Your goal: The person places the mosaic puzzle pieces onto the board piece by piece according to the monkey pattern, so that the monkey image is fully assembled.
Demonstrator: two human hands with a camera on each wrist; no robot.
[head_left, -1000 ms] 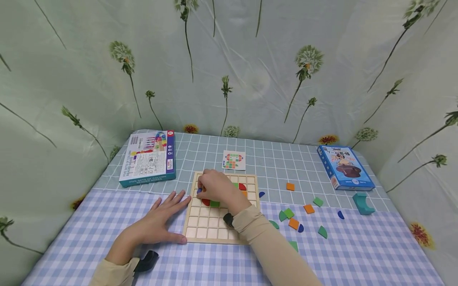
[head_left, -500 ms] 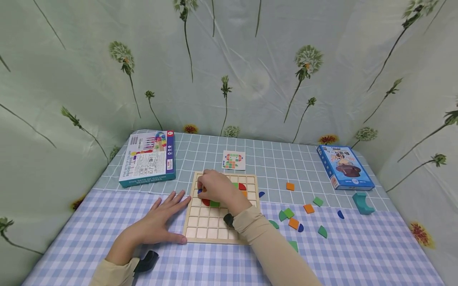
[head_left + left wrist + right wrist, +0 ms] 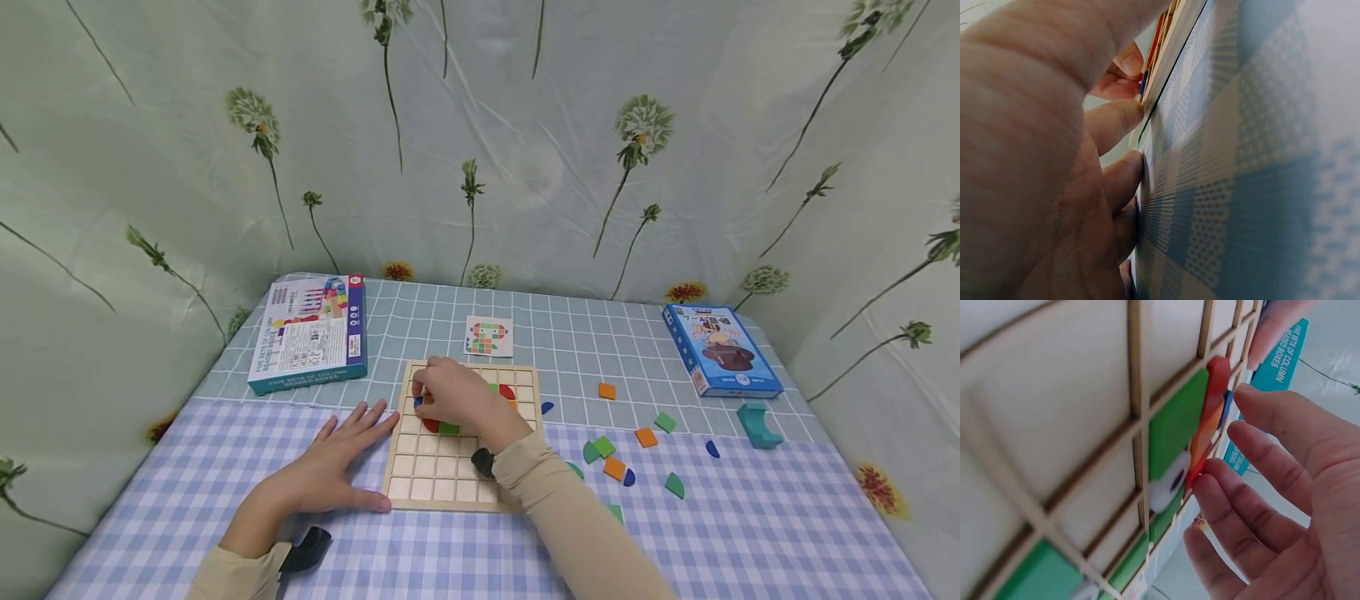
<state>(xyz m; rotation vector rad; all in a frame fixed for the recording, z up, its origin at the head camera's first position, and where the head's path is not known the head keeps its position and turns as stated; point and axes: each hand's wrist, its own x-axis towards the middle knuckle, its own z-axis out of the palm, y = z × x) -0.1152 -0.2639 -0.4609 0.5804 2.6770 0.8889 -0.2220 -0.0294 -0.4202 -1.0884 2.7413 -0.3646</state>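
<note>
My right hand (image 3: 461, 396) is over the upper left of a wooden grid board (image 3: 450, 505). Its thumb and index finger pinch a small blue half-circle tile (image 3: 1227, 407) at the board's left column. Beside that tile, in the right wrist view, lie an orange tile (image 3: 1205, 433), red tiles (image 3: 1215, 381), a green square (image 3: 1177, 425) and a white tile with a black eye (image 3: 1172, 481). The right hand hides part of this pattern in the head view. My left hand (image 3: 326, 467) rests with fingers spread on the cloth, fingertips and thumb at the board's left edge.
A pattern card (image 3: 489, 337) lies behind the board. Loose tiles, such as an orange square (image 3: 646, 437) and a green quarter-circle (image 3: 675, 485), are scattered to the right. A bead box (image 3: 309, 333), a blue box (image 3: 720, 350) and a teal block (image 3: 758, 426) stand farther out.
</note>
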